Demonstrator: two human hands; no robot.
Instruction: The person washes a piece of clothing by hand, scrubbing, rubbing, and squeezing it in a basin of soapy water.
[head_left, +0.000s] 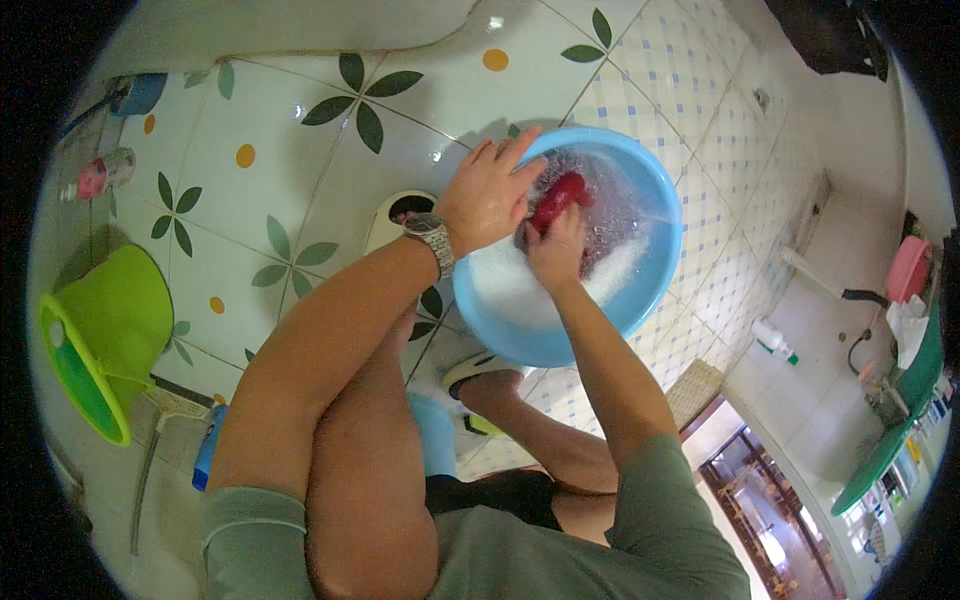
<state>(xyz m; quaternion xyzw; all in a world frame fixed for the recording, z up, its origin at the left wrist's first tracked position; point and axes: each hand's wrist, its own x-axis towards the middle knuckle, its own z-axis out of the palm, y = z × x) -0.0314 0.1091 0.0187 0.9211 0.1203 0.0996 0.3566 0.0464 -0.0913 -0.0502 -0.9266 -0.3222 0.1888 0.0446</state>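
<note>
A round light-blue plastic basin (660, 277) stands on the tiled floor before me, with sudsy water (615, 202) and thick white foam (502, 281) in it. My right hand (559, 247) is down in the basin, its fingers closed on a wet red cloth (559, 199). Part of the cloth lies under the water. At the basin's left rim is my left hand (491, 187), fingers apart and with nothing seen in it; its thumb side hangs over the water. A metal-band wristwatch (431, 234) is on my left wrist.
My slippered feet (480, 375) flank the basin's near left side. A lime-green bucket (112, 330) and a pink-labelled bottle (101, 174) stand at the left. Toward the right are a white bottle (772, 337), a green counter (892, 435) and a doorway (765, 510).
</note>
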